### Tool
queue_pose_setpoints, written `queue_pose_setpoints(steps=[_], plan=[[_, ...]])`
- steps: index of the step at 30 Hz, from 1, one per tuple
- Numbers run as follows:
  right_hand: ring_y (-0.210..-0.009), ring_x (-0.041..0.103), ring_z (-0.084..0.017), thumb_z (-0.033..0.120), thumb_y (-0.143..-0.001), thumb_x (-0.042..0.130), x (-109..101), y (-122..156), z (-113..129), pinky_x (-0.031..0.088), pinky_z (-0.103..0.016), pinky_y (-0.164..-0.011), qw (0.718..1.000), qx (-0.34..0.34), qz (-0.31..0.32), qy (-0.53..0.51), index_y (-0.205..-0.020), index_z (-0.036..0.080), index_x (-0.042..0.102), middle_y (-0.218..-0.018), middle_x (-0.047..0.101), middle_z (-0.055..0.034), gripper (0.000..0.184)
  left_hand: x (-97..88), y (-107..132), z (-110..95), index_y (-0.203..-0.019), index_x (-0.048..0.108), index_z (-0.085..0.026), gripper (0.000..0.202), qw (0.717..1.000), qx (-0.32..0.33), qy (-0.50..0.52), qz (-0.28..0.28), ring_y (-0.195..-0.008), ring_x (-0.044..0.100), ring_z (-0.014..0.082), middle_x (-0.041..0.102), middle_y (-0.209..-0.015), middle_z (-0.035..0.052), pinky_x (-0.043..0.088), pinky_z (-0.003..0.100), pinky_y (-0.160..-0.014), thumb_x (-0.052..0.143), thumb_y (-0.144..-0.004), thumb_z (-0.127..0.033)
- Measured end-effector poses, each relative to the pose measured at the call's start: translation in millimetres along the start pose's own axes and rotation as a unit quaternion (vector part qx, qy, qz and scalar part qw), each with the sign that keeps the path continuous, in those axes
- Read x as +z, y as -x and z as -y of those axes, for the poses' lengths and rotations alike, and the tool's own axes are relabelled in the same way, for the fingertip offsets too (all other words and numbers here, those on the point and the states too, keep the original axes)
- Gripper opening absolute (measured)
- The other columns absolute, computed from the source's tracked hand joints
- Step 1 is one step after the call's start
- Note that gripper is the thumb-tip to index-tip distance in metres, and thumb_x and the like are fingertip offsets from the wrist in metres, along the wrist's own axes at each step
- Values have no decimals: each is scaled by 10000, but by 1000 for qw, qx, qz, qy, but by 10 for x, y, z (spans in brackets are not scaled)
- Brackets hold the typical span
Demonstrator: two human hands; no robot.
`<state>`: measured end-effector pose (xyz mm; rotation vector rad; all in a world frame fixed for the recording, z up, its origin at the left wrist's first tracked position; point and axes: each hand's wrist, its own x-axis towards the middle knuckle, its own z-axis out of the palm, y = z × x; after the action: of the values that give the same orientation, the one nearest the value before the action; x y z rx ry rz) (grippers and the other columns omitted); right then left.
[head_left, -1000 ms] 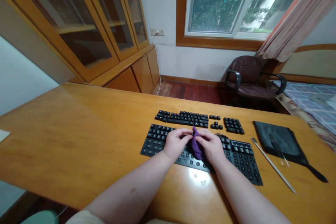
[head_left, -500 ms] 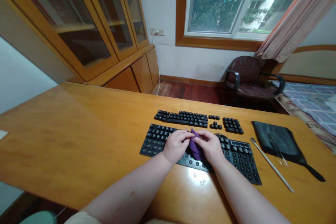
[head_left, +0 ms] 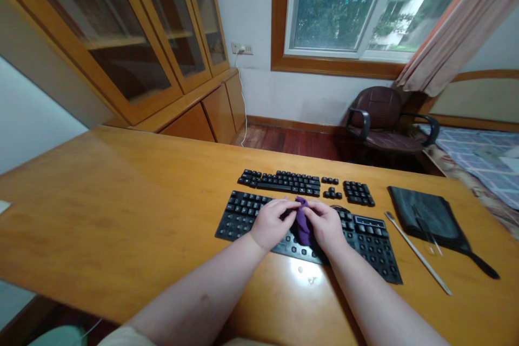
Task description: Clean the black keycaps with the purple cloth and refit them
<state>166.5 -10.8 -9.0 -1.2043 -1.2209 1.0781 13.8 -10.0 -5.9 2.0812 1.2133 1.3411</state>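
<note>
Two hands, yours, meet at the centre of the frame over one black keyboard, which lies on one wooden table. Your left hand and right hand both have their fingers curled in, pinching one small purple cloth. It is bunched between them above the keyboard's middle rows; you cannot tell whether it touches the keys. Higher in the frame lie four separate groups of black keycaps: one long block, one short row of three, one small cluster and one square block. At centre right lie one thin pale rod and one flat black pouch. Key legends are too small to read.
</note>
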Motion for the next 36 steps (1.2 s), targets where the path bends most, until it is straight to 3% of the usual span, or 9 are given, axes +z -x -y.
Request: queue_pose_setpoints(steps=[8, 15, 21, 27, 31, 36], plan=[[-711, 661, -205, 409, -663, 704, 2, 5, -23, 522, -338, -723, 998, 40, 1, -48, -778, 193, 706, -767, 727, -51, 245, -14, -25, -20, -910, 663, -196, 202, 1000, -12, 16, -1, -848, 621, 168, 683, -879, 38, 518, 321, -804, 660, -718, -131], [-599, 632, -145, 357, -677, 715, 35, 16, -44, 520, -291, -639, 986, 64, 18, -156, -867, 203, 646, -707, 693, -11, 254, -15, -45, -35, -931, 679, -193, 168, 997, -24, 67, -20, -867, 611, 160, 655, -909, 56, 510, 316, -813, 624, -773, -183], [-562, 592, -120, 309, -601, 765, 27, 3, -38, 477, -235, -552, 988, 60, -14, -140, -779, 184, 636, -658, 662, 2, 252, -26, -52, -19, -1004, 668, -205, 237, 996, -31, 87, 10, -869, 605, 153, 646, -922, 53, 504, 306, -812, 589, -788, -147], [-538, 593, -125, 317, -627, 744, 16, 6, -41, 467, -236, -533, 989, 76, 2, -130, -783, 182, 626, -644, 662, 3, 238, -31, -64, -31, -869, 687, -199, 152, 994, -69, 86, 20, -849, 611, 173, 669, -867, 42, 501, 325, -817, 678, -718, -183], [-554, 601, -129, 314, -662, 719, 8, 10, -57, 471, -241, -550, 990, 62, 7, -124, -811, 187, 626, -669, 667, 3, 217, -198, -133, -87, -888, 674, -187, 162, 985, -129, 117, -7, -824, 618, 166, 661, -897, 50, 516, 303, -773, 660, -730, -220], [-530, 576, -114, 306, -686, 701, 14, 13, -55, 452, -225, -526, 993, 53, 11, -104, -811, 181, 623, -639, 648, 11, 193, -644, -243, -139, -913, 654, -169, 169, 974, -189, 119, -24, -739, 596, 133, 632, -822, 34, 507, 258, -707, 580, -763, -193]])
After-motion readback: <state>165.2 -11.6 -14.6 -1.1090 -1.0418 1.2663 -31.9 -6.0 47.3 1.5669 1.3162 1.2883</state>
